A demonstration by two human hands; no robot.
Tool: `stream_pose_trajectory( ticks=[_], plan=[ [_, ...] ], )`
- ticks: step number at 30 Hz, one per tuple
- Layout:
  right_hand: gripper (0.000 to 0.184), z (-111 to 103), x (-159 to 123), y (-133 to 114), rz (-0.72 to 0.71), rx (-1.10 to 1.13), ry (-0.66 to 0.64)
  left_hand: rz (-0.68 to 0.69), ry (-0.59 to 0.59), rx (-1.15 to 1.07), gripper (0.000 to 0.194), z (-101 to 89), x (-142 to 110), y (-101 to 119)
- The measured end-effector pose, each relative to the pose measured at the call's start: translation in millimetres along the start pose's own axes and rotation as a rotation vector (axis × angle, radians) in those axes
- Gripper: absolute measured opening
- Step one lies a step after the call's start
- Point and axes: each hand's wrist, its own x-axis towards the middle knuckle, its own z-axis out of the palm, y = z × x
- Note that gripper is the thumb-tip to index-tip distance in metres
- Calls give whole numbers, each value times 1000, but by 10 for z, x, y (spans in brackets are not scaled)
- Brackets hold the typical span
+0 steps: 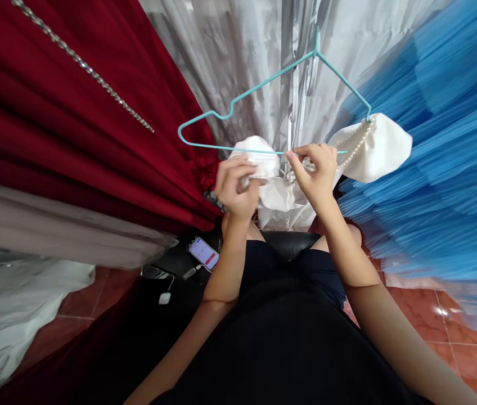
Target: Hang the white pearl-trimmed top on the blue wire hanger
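Observation:
A light blue hanger (pixel 273 75) hangs in front of me with its hook at the top. My right hand (pixel 318 171) is closed on its lower bar, thumb and fingers pinching it near the middle. A white satin-like garment (pixel 388 147) with a strand of pearl beads (pixel 360 140) hangs by that strand from the hanger's right end. More of its white cloth bunches below the bar and between my hands. My left hand (pixel 238 188) is curled around a puffed part of this cloth, under the hanger's left half. Part of the cloth is hidden behind my fingers.
Dark red drapery (pixel 137 112) fills the left, with a beaded chain (pixel 82 64) before it. Blue tulle (pixel 441 157) hangs at right, white curtain-like fabric (pixel 238 62) behind. A phone (pixel 203 253) and white charger piece (pixel 165 298) lie on a black surface. The floor (pixel 475 360) has red tiles.

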Motion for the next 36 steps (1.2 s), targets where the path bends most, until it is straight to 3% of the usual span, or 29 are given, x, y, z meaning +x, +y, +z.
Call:
stream_pose_trajectory(
  ticks=[3,6,8,10,12,13,15,18,23,26,32,34,36],
  plan=[
    [45,-5,-14,18,-5,5,-2,31,-188,55,20,159,105,315],
    [43,-73,-19,16,-7,88,-4,-11,-375,69,26,278,222,371],
    [39,-165,0,38,-25,147,105,-26,-476,79,25,319,233,333],
    [28,-273,44,129,-95,138,327,-25,-528,88,25,326,209,294],
    [27,-367,104,309,-172,30,512,-29,-543,101,27,316,181,285],
    [35,-401,137,425,-181,-37,537,-34,-547,109,28,309,172,292],
    [49,-446,201,667,-153,-131,465,-47,-547,124,29,297,166,319],
    [37,-500,302,906,-131,-126,363,-61,-531,129,30,278,177,334],
    [29,-752,510,954,132,-195,365,-30,-517,70,29,240,250,230],
    [31,-970,525,1137,163,-173,469,-33,-502,18,26,244,298,204],
    [21,-1204,-31,1724,56,-137,713,-63,-497,-14,25,266,284,306],
    [17,-1193,-251,1706,5,-170,711,-66,-473,-5,26,286,261,323],
    [17,-1147,-406,1521,-69,-213,653,-61,-457,1,27,311,243,324]
  ],
)
